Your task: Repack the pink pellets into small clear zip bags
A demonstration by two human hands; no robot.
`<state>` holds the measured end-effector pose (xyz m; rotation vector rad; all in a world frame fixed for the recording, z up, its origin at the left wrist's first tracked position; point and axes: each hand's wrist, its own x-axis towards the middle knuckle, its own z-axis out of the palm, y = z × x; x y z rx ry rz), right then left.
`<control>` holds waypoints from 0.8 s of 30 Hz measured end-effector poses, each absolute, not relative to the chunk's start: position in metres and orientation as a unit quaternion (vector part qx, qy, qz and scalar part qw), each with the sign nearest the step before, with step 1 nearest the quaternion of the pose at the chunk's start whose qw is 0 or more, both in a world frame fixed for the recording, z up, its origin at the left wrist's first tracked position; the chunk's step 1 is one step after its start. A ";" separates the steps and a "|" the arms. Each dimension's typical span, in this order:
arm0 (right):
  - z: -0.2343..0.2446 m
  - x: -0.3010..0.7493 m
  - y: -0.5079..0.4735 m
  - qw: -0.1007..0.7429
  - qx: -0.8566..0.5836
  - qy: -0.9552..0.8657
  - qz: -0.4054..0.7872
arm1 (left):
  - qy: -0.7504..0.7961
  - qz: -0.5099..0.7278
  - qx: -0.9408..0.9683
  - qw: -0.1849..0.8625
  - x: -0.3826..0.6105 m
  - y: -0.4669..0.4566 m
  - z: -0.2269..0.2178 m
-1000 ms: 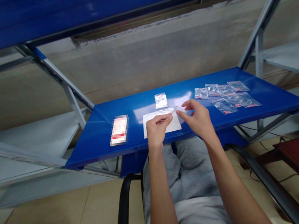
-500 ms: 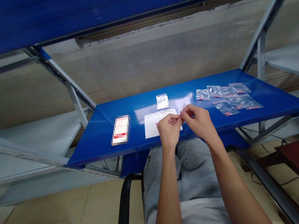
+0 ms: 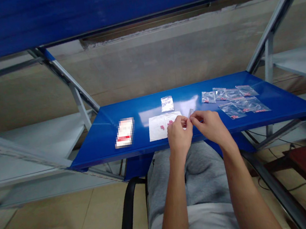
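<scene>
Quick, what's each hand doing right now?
Left hand: closed, pinching a small clear plastic bag.
Right hand: closed, pinching the same small clear plastic bag.

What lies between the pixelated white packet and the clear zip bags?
In the head view: a white sheet with pink pieces, a small clear bag beyond it, the left hand and the right hand.

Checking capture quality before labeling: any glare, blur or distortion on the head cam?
Head view: white glare patch on the blue steel shelf; head view: printed packet pixelated out, unreadable; head view: zip bags glint but stay distinct; head view: rack upright leans from wide-angle distortion.
</scene>
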<state>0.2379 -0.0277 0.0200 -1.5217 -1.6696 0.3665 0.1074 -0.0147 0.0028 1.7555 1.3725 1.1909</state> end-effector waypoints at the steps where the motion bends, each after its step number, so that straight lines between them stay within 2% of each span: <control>1: 0.021 0.239 -0.028 0.411 -0.605 -0.666 0.144 | 0.524 0.443 0.667 0.292 0.109 -0.016 0.004; 17: 0.016 0.241 -0.028 0.365 -0.609 -0.699 0.082 | 0.565 0.353 0.722 0.185 0.116 -0.024 0.008; 24: 0.023 0.241 -0.032 0.365 -0.608 -0.701 0.074 | 0.591 0.379 0.693 0.167 0.114 -0.020 0.006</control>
